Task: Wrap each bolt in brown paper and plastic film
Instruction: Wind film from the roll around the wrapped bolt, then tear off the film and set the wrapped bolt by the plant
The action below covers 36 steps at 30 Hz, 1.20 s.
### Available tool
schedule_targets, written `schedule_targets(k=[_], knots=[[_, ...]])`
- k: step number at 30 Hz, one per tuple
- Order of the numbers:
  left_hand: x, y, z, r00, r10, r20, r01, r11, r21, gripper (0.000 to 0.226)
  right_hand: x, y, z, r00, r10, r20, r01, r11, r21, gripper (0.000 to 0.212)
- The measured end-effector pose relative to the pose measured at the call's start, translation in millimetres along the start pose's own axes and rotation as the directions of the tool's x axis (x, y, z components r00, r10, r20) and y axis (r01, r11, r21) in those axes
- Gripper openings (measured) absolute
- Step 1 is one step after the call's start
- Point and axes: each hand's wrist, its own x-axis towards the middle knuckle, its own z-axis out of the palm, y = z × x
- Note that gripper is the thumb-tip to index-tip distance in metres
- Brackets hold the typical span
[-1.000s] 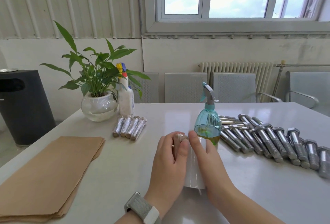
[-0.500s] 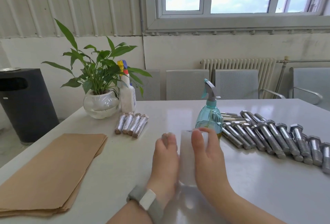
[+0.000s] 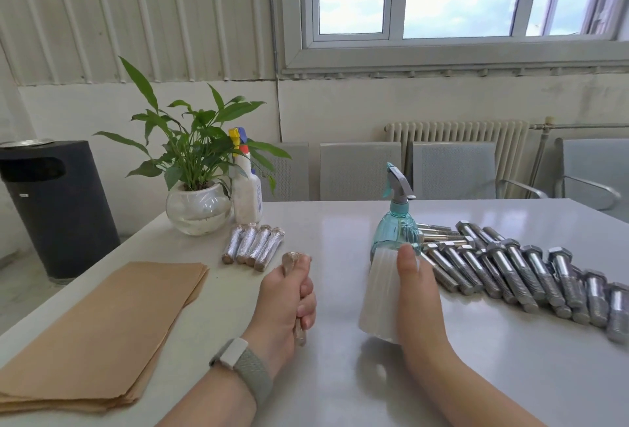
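the table looks laid out as a small production line: bare bolts (image 3: 531,273) in a row on the right, a stack of brown paper (image 3: 102,328) on the left, and four finished wrapped bolts (image 3: 253,248) parked near the plant pot (image 3: 197,209), out of the way. a teal spray bottle (image 3: 396,222) stands just behind the work spot. the left hand (image 3: 286,304) is closed into a fist around a wrapped bolt (image 3: 292,261), held upright so its covered head pokes out above the fingers, probably ready to join the finished four. the right hand (image 3: 417,297) has its fingers curled round the roll of plastic film (image 3: 381,294), thumb across the front, holding it standing on the table, clear of the left hand; i'd guess the film has just been parted from the bolt.
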Motion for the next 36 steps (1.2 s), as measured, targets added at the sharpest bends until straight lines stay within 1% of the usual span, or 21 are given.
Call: schedule_targets(k=[3, 5, 7, 8, 10, 12, 13, 14, 15, 16, 17, 20, 21, 22, 24, 26, 28, 30, 31, 36], knots=[[12.0, 7.3, -8.4, 0.995, -0.092, -0.037, 0.096, 0.989, 0.116, 0.02, 2.1, 4.6, 0.3, 1.0, -0.014, 0.021, 0.016, 0.997, -0.077, 0.057], [25.3, 15.6, -11.3, 0.99, -0.13, -0.049, 0.138, 0.961, 0.238, 0.025, 1.2, 7.3, 1.4, 0.998, -0.029, 0.057, 0.036, 0.993, -0.109, 0.054], [42.6, 27.8, -8.9, 0.99, -0.107, -0.096, 0.137, 0.911, 0.389, 0.032, 0.4, 9.7, 2.2, 0.995, -0.04, 0.092, 0.052, 0.99, -0.13, 0.054], [52.9, 33.5, -6.7, 0.99, -0.074, -0.123, 0.126, 0.857, 0.499, 0.036, 0.6, 10.7, 2.6, 0.994, -0.041, 0.104, 0.056, 0.989, -0.138, 0.054], [75.2, 42.3, 0.4, 0.989, 0.008, -0.15, 0.102, 0.698, 0.709, 0.037, 1.2, 11.3, 2.5, 0.991, -0.046, 0.123, 0.065, 0.986, -0.155, 0.048], [93.2, 45.8, 8.1, 0.986, 0.042, -0.159, 0.107, 0.572, 0.813, 0.03, 2.2, 11.2, 2.2, 0.99, -0.049, 0.131, 0.07, 0.984, -0.162, 0.04], [101.7, 44.3, 10.5, 0.989, 0.049, -0.141, 0.1, 0.486, 0.868, 0.027, 2.9, 10.9, 2.1, 0.99, -0.048, 0.133, 0.069, 0.984, -0.162, 0.04], [110.8, 40.5, 12.7, 0.991, 0.065, -0.113, 0.081, 0.369, 0.926, 0.026, 3.4, 11.0, 2.3, 0.99, -0.044, 0.133, 0.066, 0.984, -0.164, 0.042], [118.7, 36.4, 13.9, 0.992, 0.106, -0.07, 0.046, 0.214, 0.976, 0.025, 4.4, 11.3, 2.6, 0.99, -0.04, 0.133, 0.063, 0.984, -0.167, 0.046], [125.7, 30.3, 13.8, 0.985, 0.172, -0.022, 0.012, 0.056, 0.998, 0.024, 5.4, 12.3, 2.7, 0.991, -0.035, 0.133, 0.058, 0.984, -0.17, 0.049], [131.7, 23.9, 12.0, 0.971, 0.239, 0.012, 0.005, -0.068, 0.998, 0.024, 6.4, 13.3, 2.9, 0.991, -0.028, 0.133, 0.051, 0.984, -0.171, 0.049], [144.8, 3.4, 2.7, 0.925, 0.361, 0.12, 0.014, -0.347, 0.938, 0.025, 8.9, 16.0, 3.3, 0.99, -0.026, 0.138, 0.051, 0.983, -0.178, 0.044], [148.9, -3.2, -0.8, 0.909, 0.388, 0.153, 0.018, -0.403, 0.915, 0.024, 10.3, 15.8, 3.8, 0.99, -0.031, 0.136, 0.055, 0.983, -0.176, 0.043], [153.5, -8.0, -3.1, 0.892, 0.416, 0.175, 0.023, -0.43, 0.902, 0.023, 11.5, 16.2, 3.7, 0.991, -0.032, 0.132, 0.055, 0.983, -0.173, 0.043], [160.3, -8.7, -6.8, 0.869, 0.465, 0.171, 0.055, -0.432, 0.9, 0.023, 12.8, 17.0, 4.4, 0.99, -0.028, 0.136, 0.051, 0.985, -0.166, 0.043], [168.2, -7.5, -11.3, 0.85, 0.481, 0.214, 0.055, -0.486, 0.872, 0.025, 13.0, 18.1, 4.4, 0.99, -0.026, 0.141, 0.048, 0.986, -0.157, 0.044], [177.2, -6.9, -16.7, 0.864, 0.421, 0.276, -0.021, -0.518, 0.855, 0.032, 12.8, 19.1, 3.8, 0.988, -0.03, 0.15, 0.053, 0.987, -0.151, 0.047], [183.7, -5.8, -20.9, 0.884, 0.344, 0.315, -0.108, -0.505, 0.856, 0.035, 12.4, 19.4, 3.7, 0.986, -0.039, 0.162, 0.064, 0.986, -0.153, 0.049], [185.8, -5.3, -21.8, 0.892, 0.326, 0.314, -0.122, -0.496, 0.86, 0.035, 12.5, 19.6, 3.8, 0.986, -0.039, 0.161, 0.064, 0.986, -0.151, 0.049], [188.6, -3.5, -22.2, 0.908, 0.309, 0.284, -0.106, -0.486, 0.868, 0.032, 13.7, 20.4, 3.7, 0.986, -0.035, 0.162, 0.058, 0.988, -0.141, 0.049]])
